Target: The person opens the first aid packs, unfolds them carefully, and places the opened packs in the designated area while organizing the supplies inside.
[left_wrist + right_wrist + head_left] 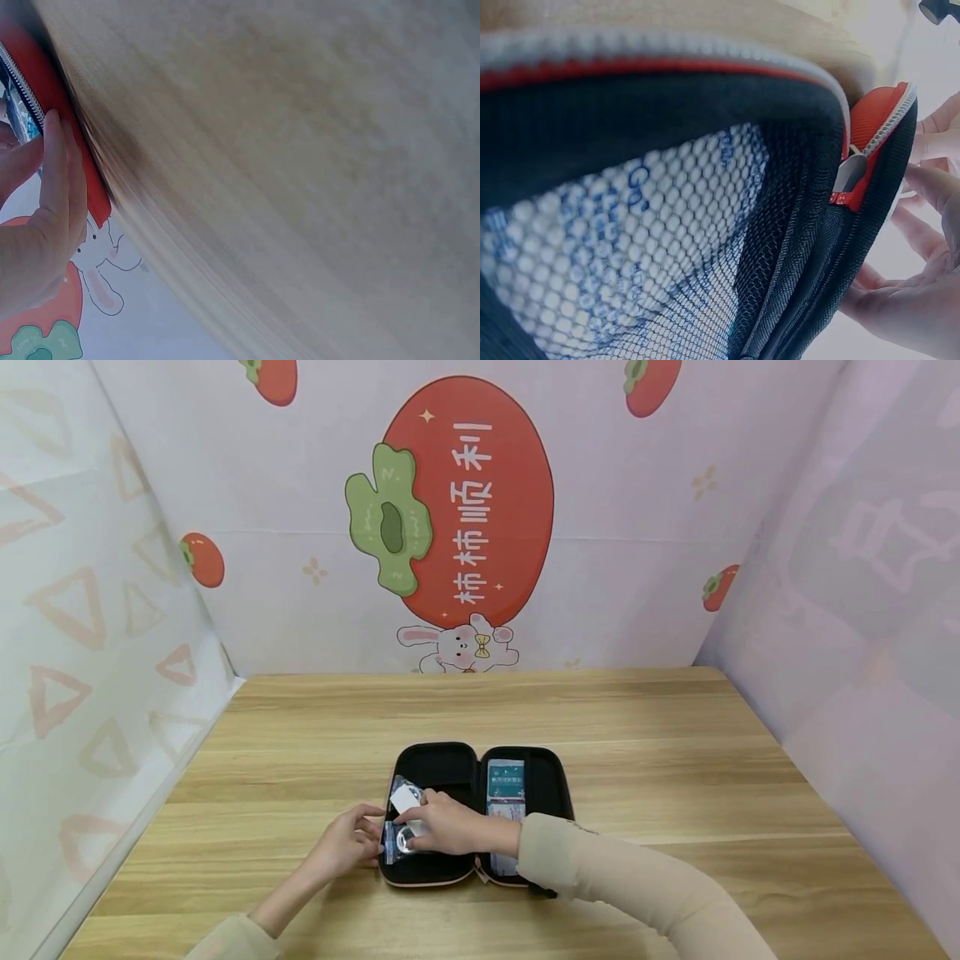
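An unzipped case (433,878), black inside with a red outer shell, lies spread open on the table. My left hand (351,842) is at its left edge; in the left wrist view the fingers (56,169) lie along the red shell and the thumb bends over the zip rim. Over the left half, my right hand (453,823) pinches a white item (405,798) in clear plastic, partly covered by the fingers. A white ring-shaped roll (405,838) in a clear bag sits below it. In the right wrist view the right hand (922,292) is partly behind the case wall.
Behind mesh in the right half are a teal-labelled packet (506,779) and a white packet with blue print (645,210). A zip pull (849,172) hangs at the fold. The wooden table (652,735) meets printed cloth walls at the back and sides.
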`<move>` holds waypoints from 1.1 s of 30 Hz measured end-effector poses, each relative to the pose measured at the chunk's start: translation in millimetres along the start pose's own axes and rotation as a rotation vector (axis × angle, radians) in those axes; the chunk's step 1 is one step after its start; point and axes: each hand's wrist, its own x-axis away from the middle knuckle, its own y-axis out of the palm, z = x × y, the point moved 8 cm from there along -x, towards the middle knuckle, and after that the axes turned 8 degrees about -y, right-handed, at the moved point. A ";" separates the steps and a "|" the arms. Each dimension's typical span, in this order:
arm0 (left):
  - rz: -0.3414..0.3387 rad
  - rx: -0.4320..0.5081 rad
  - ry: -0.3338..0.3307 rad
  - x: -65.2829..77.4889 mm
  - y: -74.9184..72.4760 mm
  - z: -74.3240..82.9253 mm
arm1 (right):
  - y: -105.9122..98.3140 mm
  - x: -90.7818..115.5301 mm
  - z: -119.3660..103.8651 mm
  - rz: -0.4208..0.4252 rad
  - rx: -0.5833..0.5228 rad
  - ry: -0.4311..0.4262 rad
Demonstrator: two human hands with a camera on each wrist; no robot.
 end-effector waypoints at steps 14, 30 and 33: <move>-0.003 0.011 0.000 -0.1 0.2 -1.2 | -3.7 1.4 5.9 0.022 -0.035 0.017; 0.001 0.016 0.014 0.5 -0.3 -0.2 | -13.8 11.2 17.7 0.101 -0.192 0.045; 0.002 0.016 0.011 0.5 -0.2 -0.6 | -17.9 13.1 21.6 0.150 -0.204 0.061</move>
